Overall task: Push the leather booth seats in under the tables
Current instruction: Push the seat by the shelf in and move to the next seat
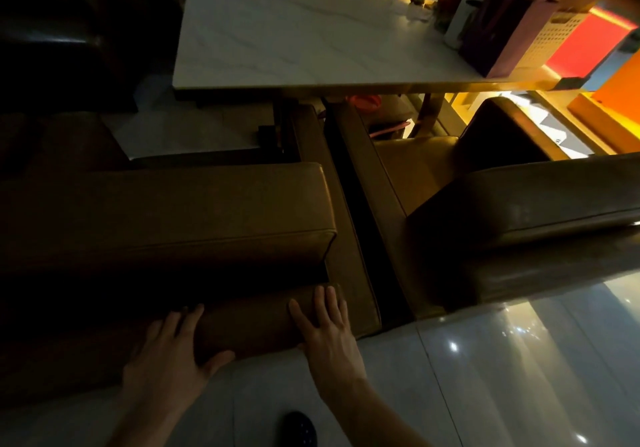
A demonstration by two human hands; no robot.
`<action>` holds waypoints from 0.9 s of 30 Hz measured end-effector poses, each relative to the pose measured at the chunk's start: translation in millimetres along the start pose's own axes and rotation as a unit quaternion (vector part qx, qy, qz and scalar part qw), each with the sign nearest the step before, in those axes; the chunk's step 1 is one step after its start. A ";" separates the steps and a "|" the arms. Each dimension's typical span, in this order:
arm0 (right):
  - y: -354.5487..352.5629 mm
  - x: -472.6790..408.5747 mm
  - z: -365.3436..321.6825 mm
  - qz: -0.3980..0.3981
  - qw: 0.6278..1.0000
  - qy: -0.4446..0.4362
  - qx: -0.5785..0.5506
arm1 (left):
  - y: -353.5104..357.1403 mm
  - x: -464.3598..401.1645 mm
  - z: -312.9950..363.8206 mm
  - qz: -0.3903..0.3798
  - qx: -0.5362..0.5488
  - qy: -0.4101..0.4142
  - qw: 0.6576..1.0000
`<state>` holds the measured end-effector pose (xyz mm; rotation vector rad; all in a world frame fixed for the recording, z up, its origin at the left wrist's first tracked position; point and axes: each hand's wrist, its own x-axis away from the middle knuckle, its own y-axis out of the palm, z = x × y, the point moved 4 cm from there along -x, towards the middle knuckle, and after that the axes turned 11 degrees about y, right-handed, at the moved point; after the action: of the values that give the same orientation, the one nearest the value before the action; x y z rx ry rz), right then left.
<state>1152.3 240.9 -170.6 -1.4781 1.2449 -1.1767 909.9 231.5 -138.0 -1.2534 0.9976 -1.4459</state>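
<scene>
Where head view looks down in dim light: left hand (169, 353) and right hand (329, 332) pressed flat, fingers spread, grip released, on rounded back edge of brown leather booth seat (166, 218). Seat padded, smooth, boxy, front end near white marble-veined worktop (311, 41). Second brown leather seat (540, 204) at right, narrow dark gap between. Glossy pale tiled floor (502, 360) below. Pink-purple paper bag (502, 31) on worktop corner.

Left seat (166, 211) cut off at 9 o'clock and lost in the dark, right seat (540, 204) cut off at 3 o'clock, table (311, 41) legs mostly hidden, clutter (491, 13) at 1 o'clock too blurry to tell, both arms cut off at 6 o'clock
</scene>
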 end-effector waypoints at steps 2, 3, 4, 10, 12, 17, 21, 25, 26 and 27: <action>1.2 3.0 0.5 -0.007 1.000 0.004 -0.006 | 0.4 1.9 -0.2 -0.001 -0.006 -0.001 1.000; 1.0 5.3 0.2 -0.005 1.000 0.002 -0.005 | 0.5 2.5 0.1 -0.001 -0.009 0.001 1.000; 1.2 6.8 -0.1 -0.002 1.000 -0.003 -0.005 | 1.3 2.9 0.0 -0.001 -0.010 0.001 1.000; 2.5 4.8 0.4 -0.007 1.000 -0.003 0.021 | -2.2 7.4 7.7 -0.011 0.032 0.003 0.999; -5.4 4.4 0.0 -0.042 0.998 -0.011 0.034 | -4.1 12.2 9.7 -0.042 0.052 0.008 0.998; -47.8 11.8 -9.8 -0.131 0.991 0.016 -0.007 | -25.8 39.6 5.6 -0.079 0.105 0.022 0.991; -96.8 36.2 -24.5 -0.125 0.992 0.004 -0.017 | -69.8 71.0 1.3 -0.066 0.132 0.028 0.989; -153.1 69.4 -30.6 -0.152 0.988 -0.002 -0.002 | -120.6 105.4 6.7 -0.063 0.143 0.056 0.986; -167.4 79.2 -31.0 -0.145 0.989 -0.005 -0.003 | -131.8 114.2 9.7 -0.064 0.151 0.058 0.985; -180.0 87.2 -29.7 -0.137 0.990 -0.011 -0.003 | -142.3 122.8 13.1 -0.071 0.156 0.064 0.983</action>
<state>1162.4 179.2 21.7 -1.7016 1.0546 -1.3317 899.2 143.4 28.1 -1.0284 0.7378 -1.7363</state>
